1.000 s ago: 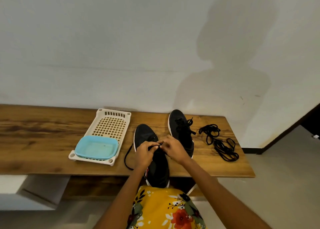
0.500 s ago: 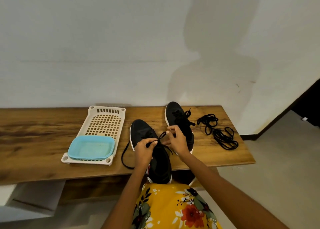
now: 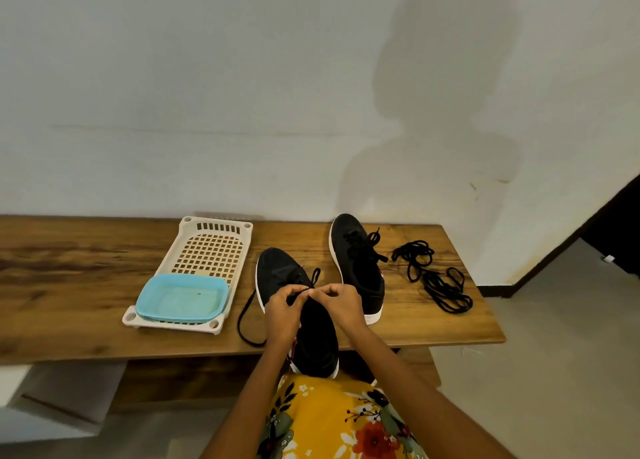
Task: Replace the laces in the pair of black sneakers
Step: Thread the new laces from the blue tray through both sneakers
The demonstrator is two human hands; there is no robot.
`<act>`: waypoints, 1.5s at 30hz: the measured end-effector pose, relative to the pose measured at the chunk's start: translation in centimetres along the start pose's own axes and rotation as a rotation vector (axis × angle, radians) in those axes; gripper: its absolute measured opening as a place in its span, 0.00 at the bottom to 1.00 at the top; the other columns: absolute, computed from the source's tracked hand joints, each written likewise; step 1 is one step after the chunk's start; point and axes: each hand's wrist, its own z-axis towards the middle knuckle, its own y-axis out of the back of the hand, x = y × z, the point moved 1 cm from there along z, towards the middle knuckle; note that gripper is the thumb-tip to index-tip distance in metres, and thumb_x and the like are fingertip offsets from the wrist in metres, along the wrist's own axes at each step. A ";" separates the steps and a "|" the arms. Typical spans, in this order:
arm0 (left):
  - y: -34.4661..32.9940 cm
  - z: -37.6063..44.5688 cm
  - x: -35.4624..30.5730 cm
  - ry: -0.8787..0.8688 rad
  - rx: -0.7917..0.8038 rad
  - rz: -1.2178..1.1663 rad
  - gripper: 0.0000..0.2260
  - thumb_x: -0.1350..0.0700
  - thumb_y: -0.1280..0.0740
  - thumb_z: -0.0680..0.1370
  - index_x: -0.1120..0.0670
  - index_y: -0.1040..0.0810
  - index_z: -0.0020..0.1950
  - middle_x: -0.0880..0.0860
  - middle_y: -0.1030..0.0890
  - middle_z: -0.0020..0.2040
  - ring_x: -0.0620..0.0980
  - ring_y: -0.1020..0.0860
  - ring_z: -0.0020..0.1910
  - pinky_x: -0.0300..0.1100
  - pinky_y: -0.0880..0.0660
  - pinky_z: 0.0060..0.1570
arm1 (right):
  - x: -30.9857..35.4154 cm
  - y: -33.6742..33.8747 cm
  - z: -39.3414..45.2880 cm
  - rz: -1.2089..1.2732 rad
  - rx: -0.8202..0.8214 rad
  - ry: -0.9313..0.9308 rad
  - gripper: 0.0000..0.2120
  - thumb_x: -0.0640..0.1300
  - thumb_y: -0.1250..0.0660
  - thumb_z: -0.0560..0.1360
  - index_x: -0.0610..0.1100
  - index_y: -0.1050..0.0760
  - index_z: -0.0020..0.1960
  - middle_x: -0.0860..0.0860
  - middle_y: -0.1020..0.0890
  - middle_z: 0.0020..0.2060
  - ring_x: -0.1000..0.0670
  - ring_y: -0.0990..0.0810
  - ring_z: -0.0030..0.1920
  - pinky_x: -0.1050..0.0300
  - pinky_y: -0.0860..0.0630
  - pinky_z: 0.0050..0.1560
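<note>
Two black sneakers with white soles sit on a wooden bench (image 3: pixel 86 323). The near sneaker (image 3: pixel 282 275) overhangs the bench's front edge at its heel. My left hand (image 3: pixel 282 311) and my right hand (image 3: pixel 341 304) meet over its eyelets, each pinching the black lace (image 3: pixel 246 323), which loops down onto the bench on the left. The far sneaker (image 3: pixel 360 264) lies to the right with its lace tied loosely. A loose bundle of spare black laces (image 3: pixel 438 278) lies at the bench's right end.
A cream perforated plastic tray (image 3: pixel 207 250) lies left of the sneakers, with a light blue container (image 3: pixel 181 297) on its near end. A white wall stands behind the bench. A yellow floral garment (image 3: pixel 343 420) covers my lap below.
My right hand has come back from its lifted pull to meet the left hand over the near sneaker. The camera view shifted slightly.
</note>
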 end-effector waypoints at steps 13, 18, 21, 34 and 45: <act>-0.5 -0.5 0.2 -0.036 -0.034 0.076 0.05 0.60 0.33 0.77 0.55 0.19 0.49 0.51 0.19 0.47 0.45 0.23 0.48 0.36 0.28 0.49 | -0.3 1.2 -0.8 -0.036 0.105 0.085 0.06 0.46 0.29 0.73 0.45 0.22 0.41 0.55 0.21 0.36 0.58 0.23 0.38 0.71 0.29 0.36; 0.0 -0.3 -0.2 -0.046 -0.004 0.026 0.04 0.60 0.33 0.76 0.52 0.20 0.46 0.46 0.21 0.43 0.43 0.24 0.39 0.44 0.26 0.47 | -0.5 1.3 -1.1 0.137 0.110 0.023 0.07 0.41 0.31 0.75 0.43 0.22 0.38 0.51 0.21 0.33 0.56 0.23 0.36 0.67 0.28 0.37; 0.3 -0.2 -0.9 -0.072 0.042 0.049 0.05 0.62 0.33 0.76 0.55 0.18 0.48 0.48 0.19 0.44 0.38 0.29 0.30 0.43 0.29 0.41 | -0.7 1.8 -0.8 0.306 0.166 -0.095 0.09 0.37 0.34 0.75 0.39 0.26 0.36 0.44 0.26 0.34 0.49 0.27 0.39 0.61 0.29 0.41; 0.4 0.1 -0.8 -0.067 0.037 0.015 0.07 0.63 0.32 0.75 0.55 0.17 0.50 0.50 0.17 0.47 0.42 0.21 0.44 0.27 0.26 0.44 | -0.4 1.9 -0.1 0.359 0.075 -0.134 0.13 0.27 0.46 0.75 0.44 0.31 0.43 0.48 0.30 0.32 0.53 0.26 0.32 0.67 0.27 0.32; 1.0 0.4 -1.1 -0.080 0.169 0.029 0.07 0.63 0.32 0.76 0.54 0.18 0.49 0.50 0.17 0.45 0.41 0.29 0.18 0.28 0.34 0.21 | 2.2 4.1 2.8 -0.225 0.464 0.066 0.04 0.40 0.31 0.75 0.41 0.19 0.49 0.52 0.18 0.36 0.59 0.20 0.34 0.67 0.24 0.36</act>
